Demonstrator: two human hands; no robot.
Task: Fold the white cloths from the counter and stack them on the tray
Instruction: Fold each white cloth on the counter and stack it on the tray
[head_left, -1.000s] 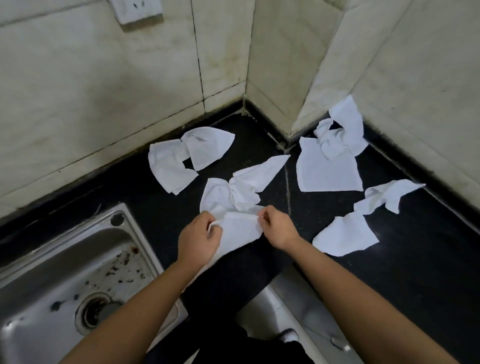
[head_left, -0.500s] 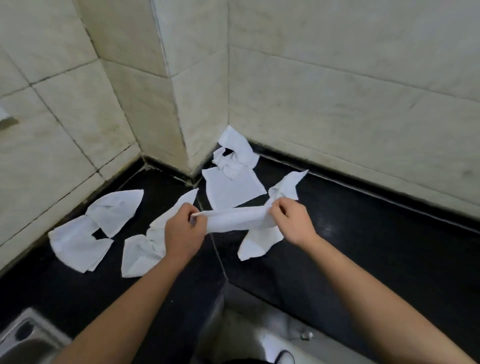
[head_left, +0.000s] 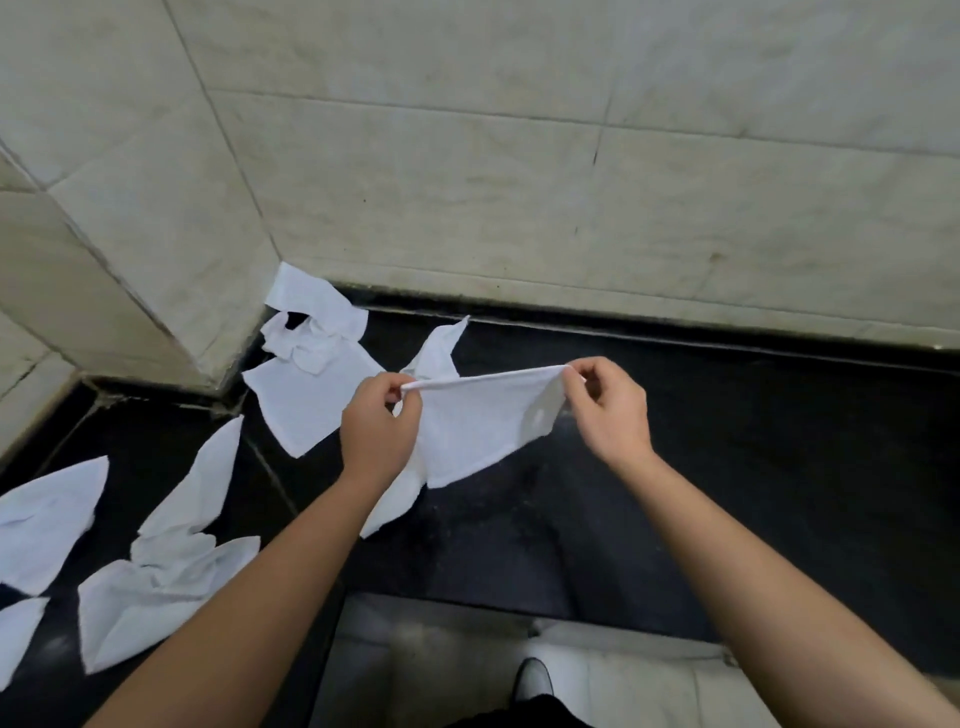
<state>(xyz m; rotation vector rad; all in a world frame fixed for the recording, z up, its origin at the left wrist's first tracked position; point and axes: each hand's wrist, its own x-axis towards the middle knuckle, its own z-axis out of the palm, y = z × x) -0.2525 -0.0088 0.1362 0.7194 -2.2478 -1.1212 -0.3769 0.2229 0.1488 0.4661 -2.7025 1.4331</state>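
On my feed the left grip (head_left: 376, 421) pinches one top corner of a white cloth (head_left: 478, 421). The right grip (head_left: 608, 410) pinches the opposite top corner. The two grips are held apart at about the same height, so the cloth's upper edge runs taut between them. The rest hangs in a loose, slanting flap over the black surface (head_left: 753, 467). I cannot tell whether its lowest corner touches down.

Directly behind and below the held cloth lies a second cloth (head_left: 441, 348), long and pointed. Its middle is hidden by the left grip and forearm. Just to the left of that, in the corner where the tiled wall (head_left: 519, 182) turns, sits a crumpled cloth (head_left: 306, 384), bunched at the top and flat at its near end. Farther left and nearer to me is a twisted cloth (head_left: 171, 571) with one point sticking up toward the wall. An edge cloth (head_left: 41, 525) lies at the left border of the view, partly cut off.

Below the surface's front edge I see pale floor (head_left: 441, 654) and the toe of a shoe (head_left: 532, 680).
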